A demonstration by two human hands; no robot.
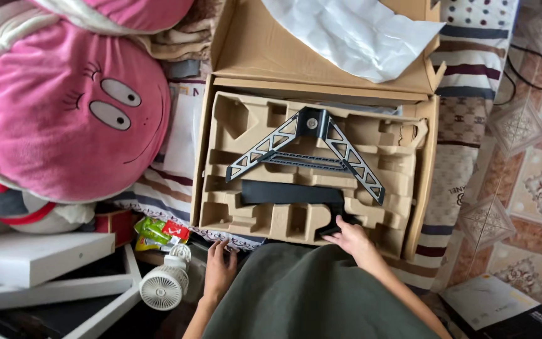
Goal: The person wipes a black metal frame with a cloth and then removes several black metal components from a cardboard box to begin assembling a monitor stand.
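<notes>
An open cardboard box (425, 182) holds a moulded pulp tray (265, 216). In the tray lie a black A-shaped truss frame (312, 147) and, below it, a flat black L-shaped part (296, 194). My right hand (354, 242) rests at the tray's near edge with its fingertips on the lower end of the black L-shaped part. My left hand (219, 271) lies flat, fingers spread, just outside the box's near left corner and holds nothing. A dark green garment (312, 295) covers my lap below both hands.
White wrapping paper (352, 31) lies in the box lid. A big pink plush cushion (64, 107) fills the left. A small white fan (164, 285), a green snack packet (158, 231) and white flat boxes (32, 257) sit lower left. Patterned floor tiles (522, 182) run right.
</notes>
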